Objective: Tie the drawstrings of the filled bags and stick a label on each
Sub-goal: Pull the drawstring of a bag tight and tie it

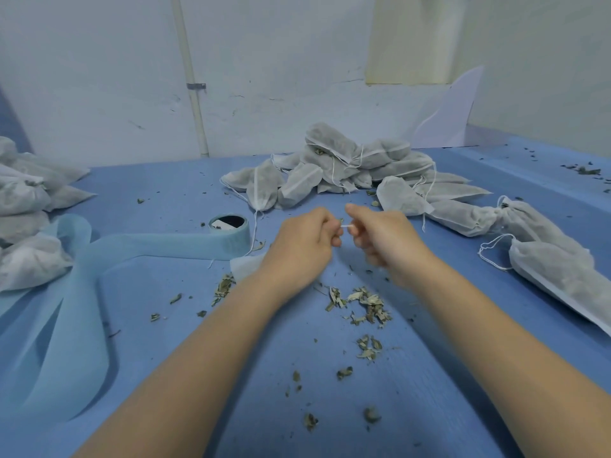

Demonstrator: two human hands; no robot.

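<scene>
Drawstring (345, 227) is pinched taut between left hand (302, 241) and right hand (380, 234); beyond them, heaped bags (347, 166) seemingly remain untied, unlabelled.

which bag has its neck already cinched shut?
The bag right of the hands: its neck is bunched tight at its right end. The pile bags behind still have flat mouths.

Over the blue surface (429, 408), the left hand (302, 241) and right hand (383, 236) each pinch an end of a short white drawstring (346, 227) stretched between them. Beyond the drawstring lies a heap of filled bags (350, 170); left of it, a tape roll (228, 226); nearer than it, scattered dried leaves (367, 305).
</scene>
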